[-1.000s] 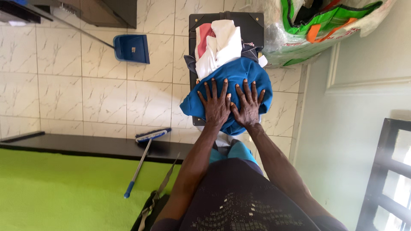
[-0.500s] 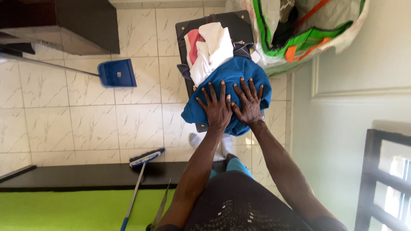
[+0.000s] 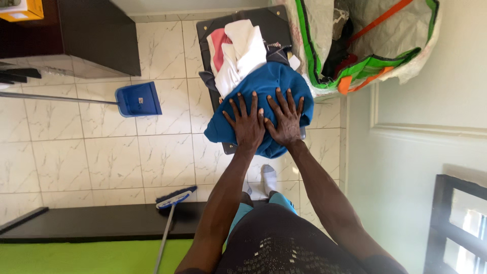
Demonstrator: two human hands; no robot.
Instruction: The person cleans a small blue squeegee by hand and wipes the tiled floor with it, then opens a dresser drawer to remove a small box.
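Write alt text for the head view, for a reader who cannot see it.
Left hand and right hand lie flat, side by side, on a blue garment topping clothes piled on a dark suitcase. A blue dustpan lies on the tiled floor.

Blue dustpan (image 3: 138,99), broom (image 3: 175,199), woven bag (image 3: 365,45)

Blue garment (image 3: 264,86) over white cloth (image 3: 241,48) and pink cloth (image 3: 218,45), black suitcase (image 3: 276,20), blue dustpan (image 3: 138,99), white marbled floor tiles (image 3: 76,147), green-and-orange trimmed translucent bag (image 3: 375,45), lime-green bedding (image 3: 76,256).
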